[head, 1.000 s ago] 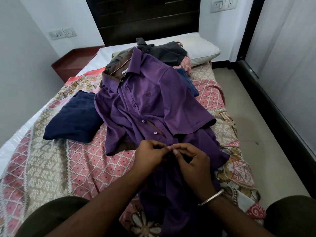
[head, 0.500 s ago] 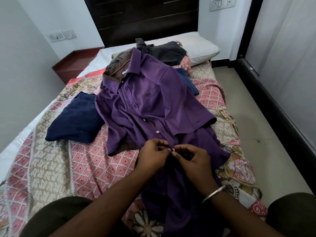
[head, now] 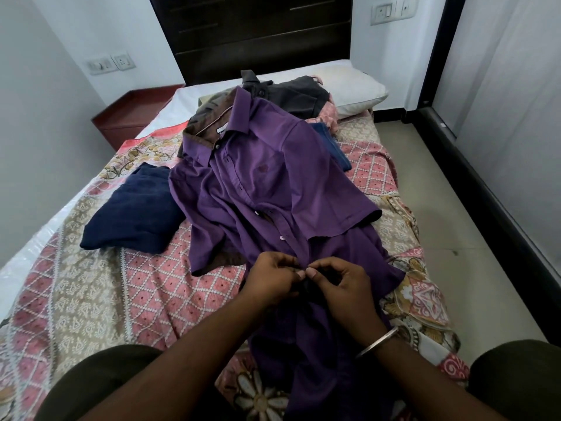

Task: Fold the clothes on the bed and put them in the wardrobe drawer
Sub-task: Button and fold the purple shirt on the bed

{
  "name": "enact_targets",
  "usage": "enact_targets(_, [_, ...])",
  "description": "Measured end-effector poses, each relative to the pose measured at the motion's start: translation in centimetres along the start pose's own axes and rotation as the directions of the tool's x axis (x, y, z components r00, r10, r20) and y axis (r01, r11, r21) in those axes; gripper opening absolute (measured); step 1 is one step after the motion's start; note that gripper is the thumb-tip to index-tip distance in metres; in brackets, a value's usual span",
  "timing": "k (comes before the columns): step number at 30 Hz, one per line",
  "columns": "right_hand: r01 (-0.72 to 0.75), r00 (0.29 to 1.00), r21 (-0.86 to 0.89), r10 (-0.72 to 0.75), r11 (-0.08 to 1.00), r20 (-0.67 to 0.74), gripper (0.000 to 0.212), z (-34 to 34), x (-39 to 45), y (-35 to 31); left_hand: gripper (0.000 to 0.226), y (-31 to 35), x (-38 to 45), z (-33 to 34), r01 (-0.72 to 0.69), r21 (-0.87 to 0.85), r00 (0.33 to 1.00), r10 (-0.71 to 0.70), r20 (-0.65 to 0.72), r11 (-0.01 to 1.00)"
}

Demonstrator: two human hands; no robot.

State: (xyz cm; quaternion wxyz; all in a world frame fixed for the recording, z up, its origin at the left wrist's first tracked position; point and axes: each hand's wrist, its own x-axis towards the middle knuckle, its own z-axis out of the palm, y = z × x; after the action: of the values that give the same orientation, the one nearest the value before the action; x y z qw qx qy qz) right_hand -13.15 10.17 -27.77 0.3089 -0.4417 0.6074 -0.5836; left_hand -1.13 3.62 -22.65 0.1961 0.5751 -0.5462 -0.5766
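Purple shirt (head: 273,183) lies front-up on the bed (head: 91,299), long axis running from my hands away to the collar. My left hand (head: 271,279) and right hand (head: 341,285) meet at the lower placket, both pinching it; next button sits just beyond, equally near both

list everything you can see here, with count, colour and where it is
purple shirt: 1, purple, spread down the bed's middle
navy garment: 1, dark blue, folded, left of shirt
dark grey garment: 1, by the pillow
blue garment: 1, partly under the shirt's right side
pillow: 1, white, head of bed
bedspread: 1, pink and beige patterned
bedside table: 1, red-brown, left
left hand: pinches shirt front
right hand: pinches shirt front, metal bangle on wrist
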Motion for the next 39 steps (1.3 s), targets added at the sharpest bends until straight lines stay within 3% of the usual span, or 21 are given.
enact_targets(3, [0.073, 0.997, -0.136, -0.077, 0.988, -0.027, 0.014, 0.1, -1.1, -0.5, 0.017, -0.3, 0.1, 0.0, 0.070, 0.067, 0.996, -0.074, 0.047, 0.995])
enact_targets(5, [0.157, 0.986, -0.288, -0.167, 0.945, -0.013, 0.028, -0.2, -2.2, -1.0, 0.015, -0.5, 0.2, -0.1, 0.074, 0.126, 0.996, -0.080, 0.047, 0.989])
enact_targets(6, [0.200, 0.978, -0.418, -0.207, 0.886, 0.030, 0.039, -0.4, -2.8, -1.2, 0.015, -0.5, 0.2, -0.1, 0.078, 0.153, 0.995, -0.086, 0.045, 0.985])
enact_targets(8, [0.247, 0.965, -0.702, -0.235, 0.668, 0.116, 0.057, -0.6, -3.9, -1.1, 0.016, -0.6, 0.1, -0.1, 0.103, 0.181, 0.991, -0.116, 0.064, 0.978])
enact_targets(10, [0.240, 0.966, -0.832, -0.205, 0.500, 0.156, 0.051, -0.6, -4.9, -1.2, 0.018, -0.4, -0.3, 0.0, 0.150, 0.166, 0.982, -0.167, 0.088, 0.975])
enact_targets(13, [0.305, 0.949, -0.863, -0.198, 0.402, 0.244, 0.025, -0.4, -6.1, -1.4, 0.017, 0.1, -0.7, 0.0, 0.177, 0.196, 0.972, -0.202, 0.116, 0.964])
enact_targets(16, [0.365, 0.930, -0.835, -0.134, 0.412, 0.341, 0.022, -0.4, -6.4, -2.1, 0.021, 0.7, -1.5, -0.1, 0.203, 0.269, 0.954, -0.252, 0.162, 0.942])
enact_targets(19, [0.377, 0.916, -0.819, -0.044, 0.433, 0.398, 0.026, -0.4, -7.0, -3.2, 0.004, 0.5, -2.3, -0.7, 0.195, 0.326, 0.932, -0.278, 0.233, 0.925])
enact_targets(23, [0.325, 0.895, -0.817, 0.125, 0.477, 0.429, 0.032, -0.3, -9.3, -4.7, 0.023, 0.0, -3.9, -1.8, 0.214, 0.442, 0.823, -0.404, 0.399, 0.871])
enact_targets(26, [0.289, 0.884, -0.818, 0.189, 0.498, 0.427, 0.035, -0.3, -10.6, -5.3, 0.028, 0.2, -4.8, -1.8, 0.211, 0.526, 0.796, -0.457, 0.397, 0.824])
enact_targets(28, [0.248, 0.889, -0.812, 0.210, 0.527, 0.408, 0.034, -0.5, -10.5, -5.5, 0.026, 0.7, -4.9, -1.7, 0.226, 0.556, 0.831, -0.456, 0.318, 0.800])
enact_targets(31, [0.189, 0.946, -0.816, 0.121, 0.547, 0.300, 0.050, -1.1, -9.1, -6.0, 0.023, 1.8, -4.6, -2.6, 0.221, 0.470, 0.930, -0.330, 0.163, 0.855])
enact_targets(33, [0.198, 0.977, -0.810, -0.044, 0.551, 0.208, 0.054, -1.1, -7.6, -6.5, 0.021, 2.1, -4.2, -3.7, 0.099, 0.469, 0.989, -0.140, 0.053, 0.878])
enact_targets(36, [0.200, 0.978, -0.696, -0.189, 0.690, 0.093, 0.030, -0.1, -4.7, -6.7, 0.015, 2.0, -3.3, -4.7, -0.048, 0.587, 0.991, 0.111, -0.073, 0.808])
enact_targets(39, [0.175, 0.982, -0.559, -0.184, 0.810, 0.041, 0.014, 1.9, -2.3, -6.4, 0.025, 1.4, -2.4, -4.5, -0.081, 0.600, 0.978, 0.180, -0.107, 0.796])
